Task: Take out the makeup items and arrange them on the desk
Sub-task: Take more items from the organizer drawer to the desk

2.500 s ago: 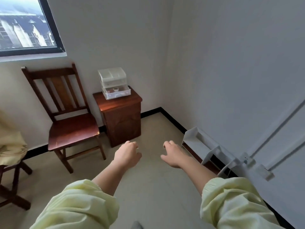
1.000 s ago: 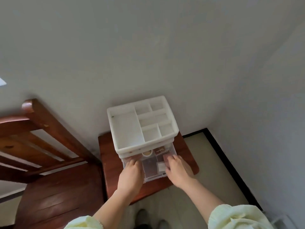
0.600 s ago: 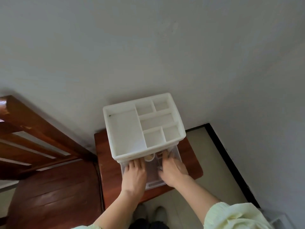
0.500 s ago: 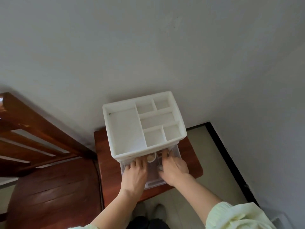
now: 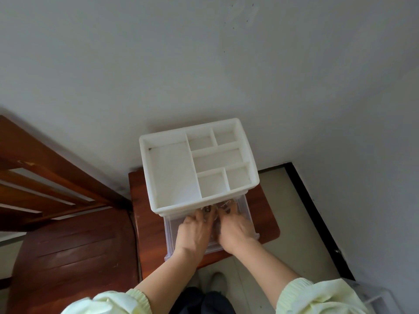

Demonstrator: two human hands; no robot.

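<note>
Both hands (image 5: 196, 231) sit inside the open clear drawer (image 5: 170, 236).

Drawer organizer (image 5: 197, 168) stands on the worktop (image 5: 147, 223), backed against the wall (image 5: 204, 64). Its lower drawer (image 5: 170, 232) projects forward; left hand (image 5: 195, 232) and right hand (image 5: 235, 230) lie side by side inside it. Chair (image 5: 68, 257) stands just left of the worktop, floor (image 5: 294, 223) to the right.

Small wooden cabinet (image 5: 147, 223), white drawer organizer (image 5: 172, 173) standing on top
</note>
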